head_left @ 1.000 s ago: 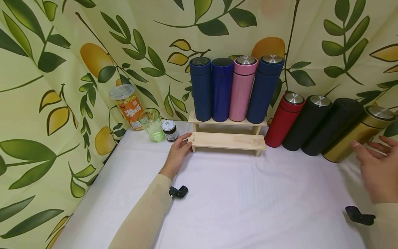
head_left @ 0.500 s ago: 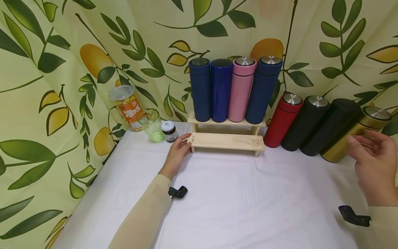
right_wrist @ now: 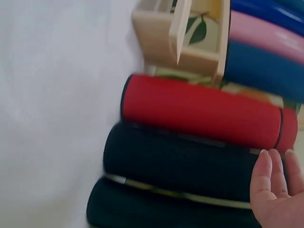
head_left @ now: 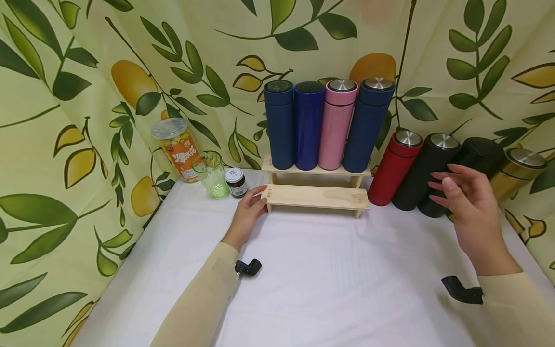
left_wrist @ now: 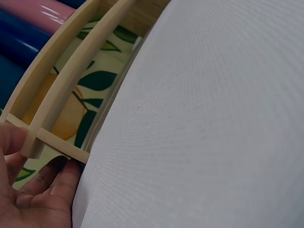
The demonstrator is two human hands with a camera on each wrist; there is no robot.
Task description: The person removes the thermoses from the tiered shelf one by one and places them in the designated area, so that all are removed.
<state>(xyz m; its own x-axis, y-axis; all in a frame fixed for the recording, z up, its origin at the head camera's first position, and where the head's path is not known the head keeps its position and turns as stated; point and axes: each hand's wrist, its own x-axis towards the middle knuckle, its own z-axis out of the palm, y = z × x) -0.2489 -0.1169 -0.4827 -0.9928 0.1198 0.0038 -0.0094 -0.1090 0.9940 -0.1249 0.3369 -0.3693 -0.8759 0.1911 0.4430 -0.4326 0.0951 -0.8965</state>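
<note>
A two-tier wooden stand [head_left: 318,196] has several thermos bottles upright on its upper step: a dark blue one [head_left: 279,127], a glossy royal blue one [head_left: 310,130], a pink one [head_left: 338,130] and another dark blue one [head_left: 368,130]. My left hand [head_left: 246,212] holds the left end of the lower step, thumb at the plank and fingers by the leg [left_wrist: 64,145]. My right hand [head_left: 479,219] hangs with loosely bent fingers before the black bottles [head_left: 424,173], holding nothing. A red bottle [right_wrist: 199,111] stands between the stand and them; a gold bottle [head_left: 516,171] is partly hidden behind the hand.
Left of the stand are a white-lidded jar [head_left: 236,183], a green glass [head_left: 212,176] and a clear-lidded snack tub [head_left: 178,149]. A white cloth [head_left: 347,279] covers the table. Leaf-patterned fabric [head_left: 195,48] hangs behind and at the sides.
My right hand has moved left from beside the gold bottle to in front of the black ones. My left hand keeps its place at the stand, and the bottles have not moved.
</note>
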